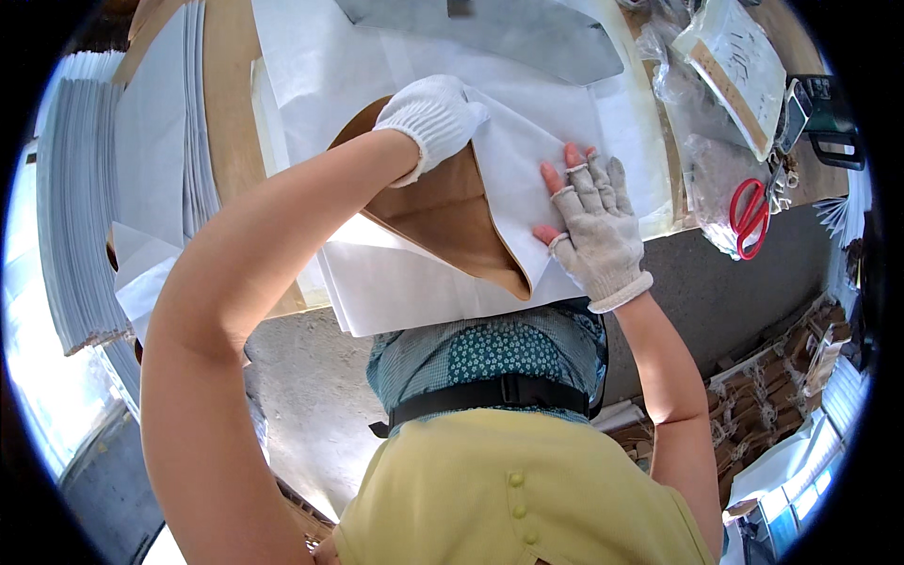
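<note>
A large white paper bag (pixel 527 160) with a brown inside (pixel 443 221) lies in front of me, its mouth spread open toward me. My left hand (pixel 433 122), in a white knitted glove, reaches over the opening and is closed at the upper edge of the white layer. Its fingertips are mostly hidden. To the right, my right hand (pixel 596 221) rests flat on the bag's white layer with fingers spread. Its worn greyish glove leaves the thumb and two fingertips bare. More white paper (pixel 395 297) lies beneath the bag.
Tall stacks of folded white paper (pixel 80 207) stand at the left. A grey sheet-like plate (pixel 499 33) lies at the far side. Red-handled scissors (pixel 750 218), clear plastic wrapping (pixel 711 169) and a marked white packet (pixel 734 71) are on the right. Brown bundles (pixel 772 386) sit lower right.
</note>
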